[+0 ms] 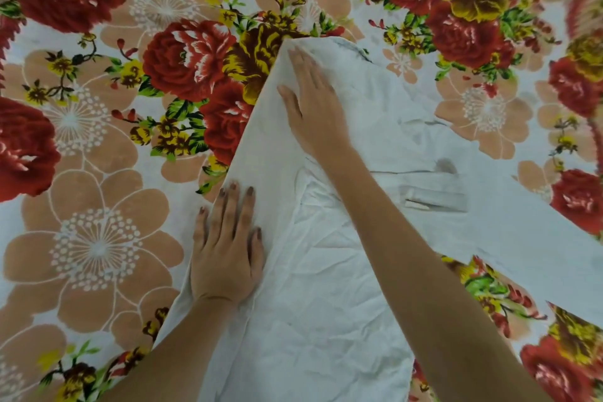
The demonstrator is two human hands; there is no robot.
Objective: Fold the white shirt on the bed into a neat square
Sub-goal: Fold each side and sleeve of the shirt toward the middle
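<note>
Head view: the bed (98, 173), under a flowered cover of red, yellow and peach blooms, fills the picture, and what looks like its far right corner just shows at the top right. The white shirt (326, 303) lies creased on the cover, reaching from about the middle of the bed down toward the person and narrowing to a point at its far end. A long strip of it (a sleeve (522, 222), it seems) runs off toward the bed's right side. The left hand (225, 248) lies flat on the shirt's left edge, fingers straight and close together, pressing the cloth down and grasping nothing. The right hand (313, 108) reaches further, flat on the shirt's far point, fingers straight, thumb spread, likewise only pressing. A small white tab (434, 201) sits on the shirt right of the forearm.
</note>
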